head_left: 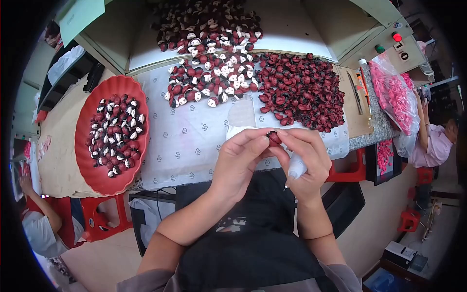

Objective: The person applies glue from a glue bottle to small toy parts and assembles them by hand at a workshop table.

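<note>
A small rounded piece [274, 138], dark red with black edges, is pinched at the fingertips of both hands above the front of the paper-covered bench. My left hand [233, 165] grips it from the left with thumb and fingers. From the other side, my right hand [314, 163] presses on it with thumb and forefinger. Tucked in the right palm is a white squeeze bottle [296, 168], its thin tip pointing down. Fingers partly cover the piece. Beyond the hands lie a heap of dark red and black pieces [301, 90] and a heap with white faces [211, 78].
A red scalloped tray [82, 138] holding similar white-faced pieces stands at left. Tweezers [354, 92] lie at right, near a plastic bag of pink pieces [394, 97]. Behind is an open-fronted cabinet [311, 24] with buttons. Co-workers sit at left [48, 228] and right [438, 146].
</note>
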`<action>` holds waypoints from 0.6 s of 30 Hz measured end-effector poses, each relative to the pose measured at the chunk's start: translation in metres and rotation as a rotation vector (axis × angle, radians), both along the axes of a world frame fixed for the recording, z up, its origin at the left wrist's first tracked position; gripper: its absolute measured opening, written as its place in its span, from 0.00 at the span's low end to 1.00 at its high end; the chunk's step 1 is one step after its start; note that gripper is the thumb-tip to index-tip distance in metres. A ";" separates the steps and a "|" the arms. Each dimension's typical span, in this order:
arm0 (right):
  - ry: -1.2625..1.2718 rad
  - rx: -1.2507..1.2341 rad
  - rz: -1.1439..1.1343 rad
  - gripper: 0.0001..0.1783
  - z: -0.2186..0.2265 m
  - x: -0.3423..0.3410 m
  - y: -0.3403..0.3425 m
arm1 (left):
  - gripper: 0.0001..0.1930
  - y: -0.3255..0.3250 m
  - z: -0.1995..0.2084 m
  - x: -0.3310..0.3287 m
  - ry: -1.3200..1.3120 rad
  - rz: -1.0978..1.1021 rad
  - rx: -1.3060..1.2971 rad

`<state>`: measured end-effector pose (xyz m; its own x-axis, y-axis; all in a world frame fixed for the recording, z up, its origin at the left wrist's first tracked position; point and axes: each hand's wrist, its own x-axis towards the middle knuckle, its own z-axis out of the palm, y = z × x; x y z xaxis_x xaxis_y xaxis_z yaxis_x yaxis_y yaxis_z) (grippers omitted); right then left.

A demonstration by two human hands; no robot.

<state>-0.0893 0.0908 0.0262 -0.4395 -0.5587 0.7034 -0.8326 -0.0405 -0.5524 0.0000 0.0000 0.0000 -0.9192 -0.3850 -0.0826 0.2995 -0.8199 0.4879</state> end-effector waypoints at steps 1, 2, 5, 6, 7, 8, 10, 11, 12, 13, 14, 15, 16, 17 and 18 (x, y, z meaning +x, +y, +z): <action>0.014 -0.014 -0.011 0.17 -0.001 -0.001 0.000 | 0.12 0.002 0.002 0.000 -0.009 0.032 -0.035; 0.028 -0.029 -0.022 0.18 -0.001 -0.001 0.000 | 0.11 0.003 0.003 0.000 -0.018 0.065 -0.071; 0.043 -0.060 -0.008 0.17 -0.002 0.003 -0.001 | 0.11 0.006 0.003 0.006 -0.064 0.107 -0.105; 0.045 -0.064 -0.006 0.17 -0.004 0.004 -0.002 | 0.11 0.007 0.004 0.007 -0.061 0.109 -0.109; 0.080 -0.082 -0.019 0.16 -0.005 0.006 -0.002 | 0.10 0.008 0.005 0.009 -0.085 0.143 -0.137; 0.115 -0.100 -0.032 0.16 -0.006 0.009 -0.002 | 0.10 0.008 0.006 0.010 -0.108 0.178 -0.165; 0.115 -0.110 -0.037 0.16 -0.006 0.011 -0.002 | 0.10 0.009 0.007 0.011 -0.113 0.196 -0.216; 0.109 -0.116 -0.043 0.16 -0.006 0.012 -0.001 | 0.09 0.009 0.008 0.012 -0.124 0.211 -0.264; 0.081 -0.111 -0.043 0.15 -0.009 0.014 0.001 | 0.09 0.008 0.009 0.011 -0.116 0.210 -0.268; 0.088 -0.115 -0.047 0.15 -0.007 0.015 0.002 | 0.09 0.006 0.011 0.010 -0.131 0.220 -0.332; -0.056 -0.100 -0.019 0.13 -0.004 0.015 0.003 | 0.09 0.005 0.012 0.009 -0.145 0.230 -0.395; -0.199 -0.083 0.008 0.12 -0.002 0.015 0.004 | 0.09 0.004 0.012 0.008 -0.137 0.226 -0.396; -0.192 -0.084 0.001 0.12 0.000 0.013 0.007 | 0.10 0.001 0.009 0.009 -0.161 0.307 -0.669; -0.352 -0.080 0.067 0.10 0.001 0.010 0.010 | 0.11 0.000 0.008 0.008 -0.183 0.390 -0.942; -0.516 -0.075 0.129 0.08 0.001 0.010 0.014 | 0.11 -0.001 0.009 0.009 -0.178 0.379 -0.942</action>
